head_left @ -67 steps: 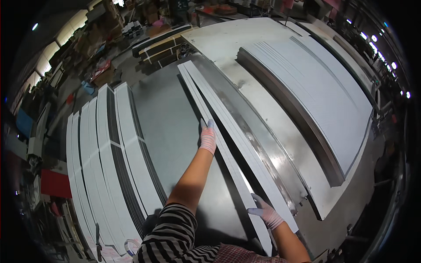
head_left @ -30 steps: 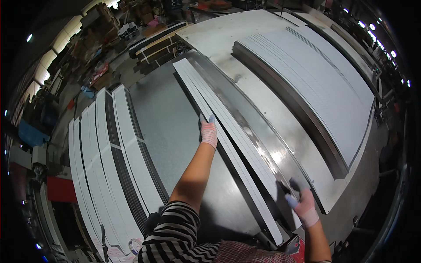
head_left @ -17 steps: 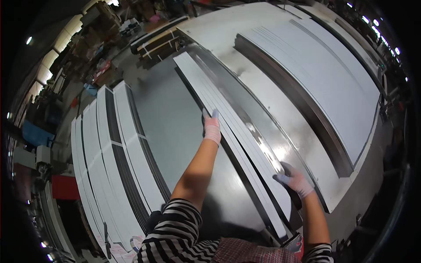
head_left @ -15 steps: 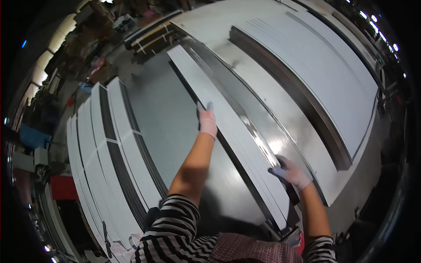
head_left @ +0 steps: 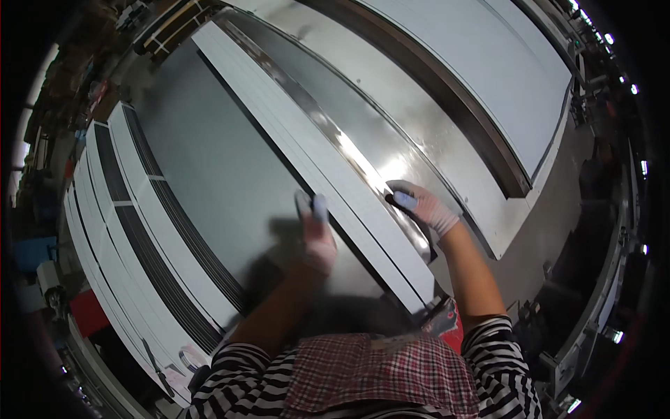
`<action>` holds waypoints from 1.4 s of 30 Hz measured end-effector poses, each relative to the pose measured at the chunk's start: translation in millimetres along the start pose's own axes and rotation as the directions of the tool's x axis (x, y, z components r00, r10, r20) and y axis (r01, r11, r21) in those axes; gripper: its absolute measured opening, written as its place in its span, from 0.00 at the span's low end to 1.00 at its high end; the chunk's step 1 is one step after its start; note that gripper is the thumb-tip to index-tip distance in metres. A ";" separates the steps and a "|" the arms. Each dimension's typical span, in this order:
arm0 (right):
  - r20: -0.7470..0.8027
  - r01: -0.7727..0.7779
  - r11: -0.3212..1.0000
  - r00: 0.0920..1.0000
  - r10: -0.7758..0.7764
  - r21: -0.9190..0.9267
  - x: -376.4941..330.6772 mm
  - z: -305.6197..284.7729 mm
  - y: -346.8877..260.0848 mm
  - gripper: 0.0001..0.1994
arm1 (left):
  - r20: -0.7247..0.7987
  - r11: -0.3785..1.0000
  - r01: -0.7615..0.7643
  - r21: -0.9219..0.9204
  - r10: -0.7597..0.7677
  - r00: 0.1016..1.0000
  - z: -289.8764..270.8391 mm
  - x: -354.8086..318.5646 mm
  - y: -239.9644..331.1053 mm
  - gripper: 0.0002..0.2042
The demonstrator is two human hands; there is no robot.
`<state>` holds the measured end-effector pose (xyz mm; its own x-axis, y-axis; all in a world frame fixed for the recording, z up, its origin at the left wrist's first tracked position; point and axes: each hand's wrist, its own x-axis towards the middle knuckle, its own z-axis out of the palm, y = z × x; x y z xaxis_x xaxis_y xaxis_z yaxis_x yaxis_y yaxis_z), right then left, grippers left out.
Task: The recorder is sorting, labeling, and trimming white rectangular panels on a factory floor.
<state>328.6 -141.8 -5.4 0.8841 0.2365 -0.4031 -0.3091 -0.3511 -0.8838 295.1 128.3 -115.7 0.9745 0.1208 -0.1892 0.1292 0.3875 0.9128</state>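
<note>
A long stack of narrow white panels (head_left: 314,160) lies slantwise across a grey metal table (head_left: 209,146). My left hand (head_left: 318,241), in a pale glove with grey-blue fingertips, is beside the stack's dark left edge. Its fingers point forward, spread a little, and hold nothing visible; it is slightly blurred. On the other side my right hand (head_left: 427,208), gloved alike, is at the shiny metal strip (head_left: 356,160) along the stack, near its close end. Thumb and fingers there are bent but apart, and whether the fingertips touch the strip I cannot tell.
Several banded bundles of white panels (head_left: 132,230) lie to the left, with a cutter-like tool (head_left: 157,366) and a tape roll (head_left: 190,359) near their close end. A brown raised bar (head_left: 447,98) runs beside a large white sheet (head_left: 488,63) on the right.
The view has shifted, so everything appears farther left and up. My left hand has come back toward me, off the stack's edge. The right hand has moved slightly outward along its right side.
</note>
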 end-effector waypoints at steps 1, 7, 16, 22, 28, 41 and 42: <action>0.002 -0.038 0.996 0.999 0.038 0.085 -5.3 2.1 1.8 0.25 | -0.029 0.994 -0.034 0.106 0.038 0.999 4.0 -22.8 -17.6 0.36; 0.024 0.014 1.000 1.000 -0.014 -0.002 -30.9 10.7 44.4 0.39 | -0.142 0.942 0.272 0.197 -0.247 0.959 83.9 -68.6 5.3 0.33; -0.020 -0.043 0.999 0.999 0.043 -0.005 -81.0 -5.2 60.0 0.33 | -0.146 0.987 0.100 0.124 -0.082 0.986 69.5 -45.0 -31.3 0.38; -0.273 0.131 0.991 0.955 -0.118 0.027 -182.2 -40.9 118.8 0.29 | 0.006 0.950 -0.072 0.304 0.074 0.997 30.2 -109.8 4.9 0.39; -0.491 0.237 0.876 0.871 -0.001 0.419 -324.4 -53.0 202.0 0.31 | 0.326 0.998 0.025 0.065 -0.045 0.944 -30.6 -286.0 115.3 0.31; -0.704 0.506 0.652 0.708 0.060 0.565 -369.1 230.6 88.3 0.15 | -0.686 0.869 -0.327 0.371 0.494 0.535 -552.6 -522.6 371.9 0.11; -0.671 0.493 0.659 0.741 0.024 0.569 -349.4 228.6 119.4 0.19 | -0.683 0.808 -0.025 0.589 0.515 0.518 -606.0 -522.8 373.1 0.15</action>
<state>-97.4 -59.2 -24.3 0.8830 -0.4410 -0.1610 0.0330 0.4005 -0.9157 -277.4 763.6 104.5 0.4463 0.8862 0.1245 0.1877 -0.2287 0.9552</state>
